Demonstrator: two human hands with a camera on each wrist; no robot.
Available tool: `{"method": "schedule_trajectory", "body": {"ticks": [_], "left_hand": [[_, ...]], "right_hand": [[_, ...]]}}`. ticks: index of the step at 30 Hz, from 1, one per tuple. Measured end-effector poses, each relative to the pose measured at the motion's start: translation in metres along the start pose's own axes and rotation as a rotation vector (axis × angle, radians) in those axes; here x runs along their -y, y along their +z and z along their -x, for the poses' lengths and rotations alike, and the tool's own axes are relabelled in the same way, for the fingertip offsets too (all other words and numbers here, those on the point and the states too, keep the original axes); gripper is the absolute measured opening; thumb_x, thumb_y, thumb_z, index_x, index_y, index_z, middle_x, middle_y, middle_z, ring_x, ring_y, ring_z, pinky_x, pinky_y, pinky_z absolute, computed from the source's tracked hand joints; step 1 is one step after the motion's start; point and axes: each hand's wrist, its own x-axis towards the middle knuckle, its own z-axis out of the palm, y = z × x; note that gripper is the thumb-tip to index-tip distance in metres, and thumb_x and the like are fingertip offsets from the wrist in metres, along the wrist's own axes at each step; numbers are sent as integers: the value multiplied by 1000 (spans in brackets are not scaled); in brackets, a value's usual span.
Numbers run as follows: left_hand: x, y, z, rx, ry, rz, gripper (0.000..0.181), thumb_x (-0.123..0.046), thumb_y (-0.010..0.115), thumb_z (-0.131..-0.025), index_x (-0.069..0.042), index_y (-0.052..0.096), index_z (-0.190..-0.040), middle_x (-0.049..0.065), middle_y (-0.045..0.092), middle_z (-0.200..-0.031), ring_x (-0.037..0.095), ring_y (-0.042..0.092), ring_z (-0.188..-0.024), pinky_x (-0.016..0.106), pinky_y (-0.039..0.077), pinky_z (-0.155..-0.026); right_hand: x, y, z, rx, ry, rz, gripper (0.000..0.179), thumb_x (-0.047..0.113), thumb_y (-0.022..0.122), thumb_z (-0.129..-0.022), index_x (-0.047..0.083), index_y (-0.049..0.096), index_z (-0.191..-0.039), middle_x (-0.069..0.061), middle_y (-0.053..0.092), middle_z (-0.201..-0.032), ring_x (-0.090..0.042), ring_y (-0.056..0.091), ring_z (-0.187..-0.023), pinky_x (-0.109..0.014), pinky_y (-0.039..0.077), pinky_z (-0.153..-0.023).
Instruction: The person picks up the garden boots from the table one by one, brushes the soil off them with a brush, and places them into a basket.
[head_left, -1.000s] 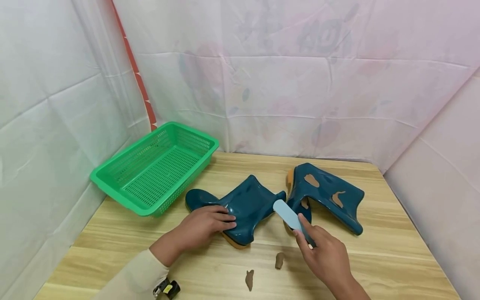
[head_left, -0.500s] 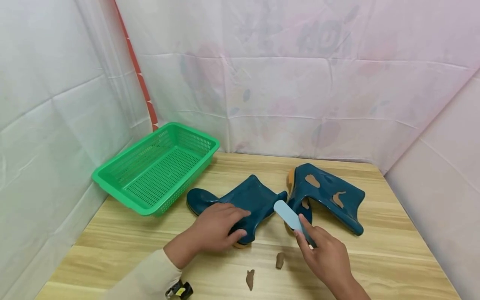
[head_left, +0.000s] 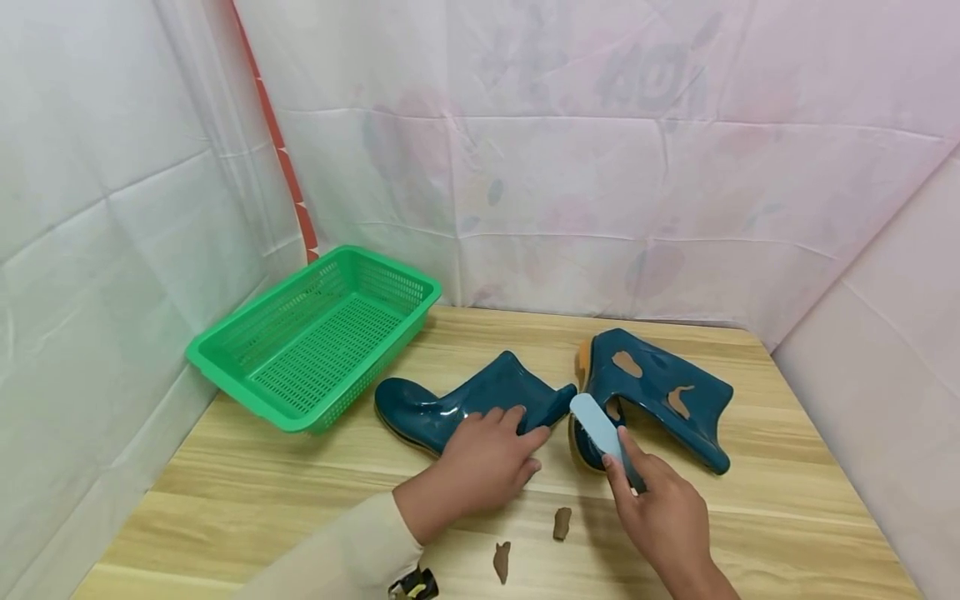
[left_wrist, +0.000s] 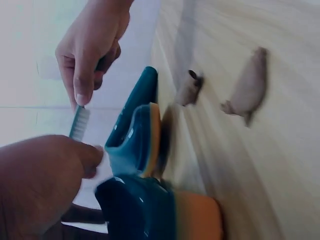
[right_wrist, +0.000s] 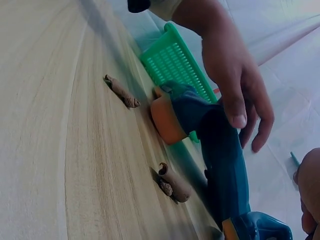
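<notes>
A dark teal rubber boot [head_left: 504, 390] with an orange sole lies on its side mid-table. My left hand [head_left: 491, 462] is over its shaft, fingers spread and loosely bent. A second boot [head_left: 678, 372] lies to the right with brown patches [head_left: 626, 364] stuck on it. Between the two, my right hand [head_left: 663, 504] grips a pale blue brush [head_left: 597, 427] by its handle, the head beside the second boot's toe. The brush's bristles [left_wrist: 81, 122] show in the left wrist view. Two curled brown flakes [head_left: 562, 523] lie in front on the wood.
A green perforated basket [head_left: 382, 367] stands at the back left. White printed cloth [head_left: 555, 175] hangs behind and along both sides of the wooden table [head_left: 757, 508]. A dark wrist strap [head_left: 414, 585] sits below the left sleeve.
My left hand has slid from the left boot's foot rightward to its shaft, off the foot. My right hand, still holding the brush, has shifted slightly right.
</notes>
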Motion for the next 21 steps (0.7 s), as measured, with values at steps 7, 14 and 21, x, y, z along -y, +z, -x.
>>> {"method": "schedule_trajectory", "body": {"ticks": [7,14,21], "left_hand": [[-13,-5,-22,124,-14,-93,30,-37,59,-104,-39,62,-134,10,64,-123,24,62,-101,41,53,-71],[-19,-3,-37,211,-37,-163,33,-35,67,-99,-41,65,-132,6,65,-117,22,62,-93,38,53,-69],[-21,-1,-48,235,-58,-155,33,-36,70,-98,-40,67,-131,3,66,-113,21,62,-93,36,55,-69]], "right_hand": [[-1,2,-1,4,37,-3,49,16,83,-86,1,69,-131,-16,74,-90,-15,58,-62,-29,39,-48],[-1,3,-1,13,57,2,49,17,83,-87,1,69,-131,-17,75,-91,-18,62,-63,-31,42,-49],[-2,4,0,33,79,11,49,19,81,-89,1,69,-132,-19,75,-95,-23,66,-67,-33,44,-50]]}}
